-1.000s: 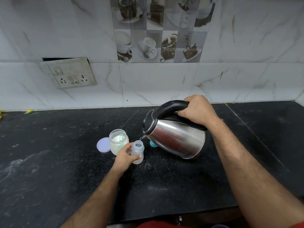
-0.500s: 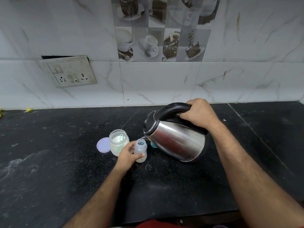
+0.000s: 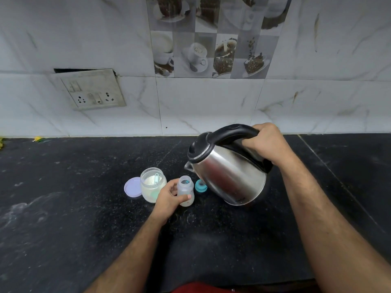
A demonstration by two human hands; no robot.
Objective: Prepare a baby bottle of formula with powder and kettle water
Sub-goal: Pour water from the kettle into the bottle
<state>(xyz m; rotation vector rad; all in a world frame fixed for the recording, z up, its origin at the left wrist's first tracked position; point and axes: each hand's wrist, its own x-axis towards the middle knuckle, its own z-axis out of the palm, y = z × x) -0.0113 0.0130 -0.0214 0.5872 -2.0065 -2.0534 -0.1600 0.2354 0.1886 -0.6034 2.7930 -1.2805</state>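
A small clear baby bottle point(image 3: 186, 190) stands open on the black counter point(image 3: 84, 208), and my left hand point(image 3: 170, 198) grips its side. My right hand point(image 3: 267, 142) holds the black handle of a steel kettle point(image 3: 227, 174), which hangs tilted above the counter with its spout just up and right of the bottle's mouth. No water stream shows. Left of the bottle stands an open jar of white powder point(image 3: 152, 183) with a small scoop inside. The teal bottle cap point(image 3: 200, 185) lies between bottle and kettle.
The jar's lilac lid point(image 3: 132, 186) lies flat to the left of the jar. A wall socket plate point(image 3: 91, 90) sits on the tiled wall behind. Powder dust marks the counter around the bottle.
The kettle has lifted and tipped back a little, so its spout now sits clear of the bottle's mouth. My left hand keeps hold of the bottle.
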